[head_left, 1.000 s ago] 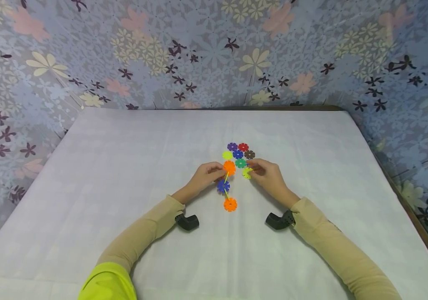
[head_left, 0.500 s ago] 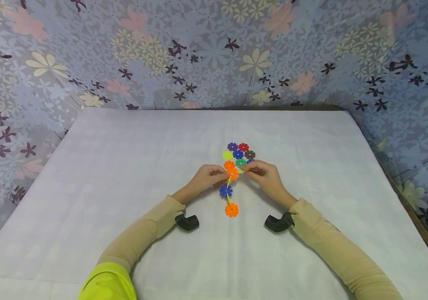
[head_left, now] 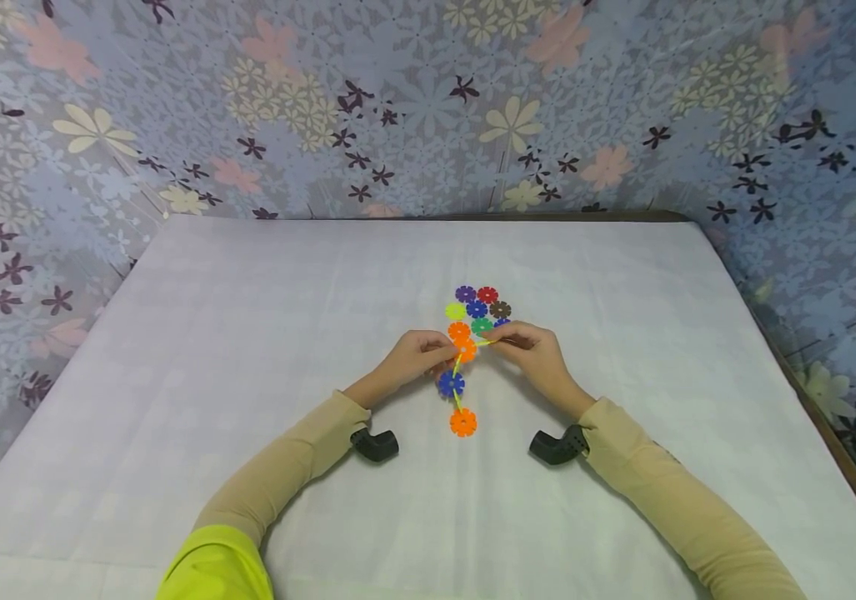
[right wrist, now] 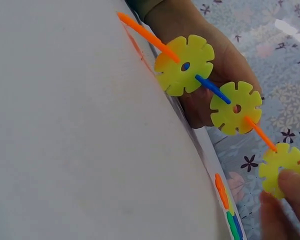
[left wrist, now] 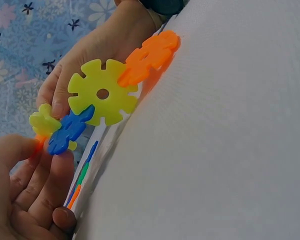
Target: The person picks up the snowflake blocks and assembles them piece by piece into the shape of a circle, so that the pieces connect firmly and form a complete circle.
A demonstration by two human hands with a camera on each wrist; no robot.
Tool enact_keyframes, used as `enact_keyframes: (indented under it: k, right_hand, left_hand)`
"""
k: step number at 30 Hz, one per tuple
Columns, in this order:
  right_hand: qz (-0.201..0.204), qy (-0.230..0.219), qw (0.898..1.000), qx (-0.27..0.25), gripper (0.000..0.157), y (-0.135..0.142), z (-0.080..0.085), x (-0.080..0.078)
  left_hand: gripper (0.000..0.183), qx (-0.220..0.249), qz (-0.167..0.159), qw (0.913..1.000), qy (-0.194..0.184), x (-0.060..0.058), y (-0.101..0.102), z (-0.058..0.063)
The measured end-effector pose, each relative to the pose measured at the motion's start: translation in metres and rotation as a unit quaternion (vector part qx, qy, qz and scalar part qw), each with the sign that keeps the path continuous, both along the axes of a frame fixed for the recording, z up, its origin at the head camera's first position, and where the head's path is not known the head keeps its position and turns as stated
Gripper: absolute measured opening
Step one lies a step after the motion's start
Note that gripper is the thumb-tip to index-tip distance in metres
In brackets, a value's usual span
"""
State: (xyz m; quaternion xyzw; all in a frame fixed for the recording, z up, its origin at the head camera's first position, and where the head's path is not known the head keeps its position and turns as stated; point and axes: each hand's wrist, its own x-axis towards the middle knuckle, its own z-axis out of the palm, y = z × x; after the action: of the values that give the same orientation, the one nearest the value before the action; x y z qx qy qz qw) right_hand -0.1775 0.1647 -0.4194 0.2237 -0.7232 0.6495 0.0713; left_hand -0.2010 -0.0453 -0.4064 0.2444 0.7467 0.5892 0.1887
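A chain of slotted plastic snowflake discs hangs between the hands in the head view: an orange disc (head_left: 463,422) at its near end, a blue disc (head_left: 452,384) midway, another orange disc (head_left: 464,350) at the top, with yellow discs edge-on as links. My left hand (head_left: 426,352) pinches the top orange disc between thumb and fingers. Opposite it, my right hand (head_left: 531,348) pinches a yellow disc (right wrist: 277,167) by its edge, and this disc meets the orange one at its slot. The right wrist view shows the chain's other yellow discs (right wrist: 236,108) face-on.
Beyond the hands, several loose discs lie flat on the white-covered table (head_left: 307,292): purple (head_left: 466,293), red (head_left: 488,295), brown (head_left: 500,309), lime (head_left: 455,311), green (head_left: 482,327) and others. A black wrist mount (head_left: 375,446) sits under each forearm. Floral fabric (head_left: 428,125) borders the table.
My right hand has picked up the yellow disc beside the loose ones and brought it left to the top orange disc. The chain has shifted slightly toward me.
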Motion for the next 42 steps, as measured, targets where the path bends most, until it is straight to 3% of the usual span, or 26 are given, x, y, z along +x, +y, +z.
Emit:
enact_keyframes:
  k: [6, 25, 32, 39, 42]
  right_hand:
    - [-0.006, -0.019, 1.000, 0.021, 0.012, -0.001, 0.001, 0.001]
    - [0.014, -0.022, 0.998, 0.062, 0.010, -0.001, 0.005, 0.003]
    - [0.021, 0.011, 0.997, 0.073, 0.011, 0.000, 0.004, 0.002]
    - [0.015, 0.056, 0.996, 0.075, 0.012, 0.001, 0.003, 0.004]
    - [0.017, 0.075, 0.994, 0.078, 0.011, -0.002, 0.003, 0.002]
  left_hand:
    - [0.017, 0.005, -0.011, 0.9999, 0.001, 0.000, 0.000, -0.001]
    - [0.016, 0.004, -0.020, 0.9998, 0.002, -0.003, -0.003, -0.008]
    - [0.015, -0.007, -0.026, 0.9995, 0.017, -0.003, -0.002, -0.004]
    - [0.017, 0.006, -0.035, 0.9993, 0.013, -0.016, 0.000, -0.031]
    - [0.016, 0.009, -0.032, 0.9993, 0.016, -0.017, -0.002, -0.033]
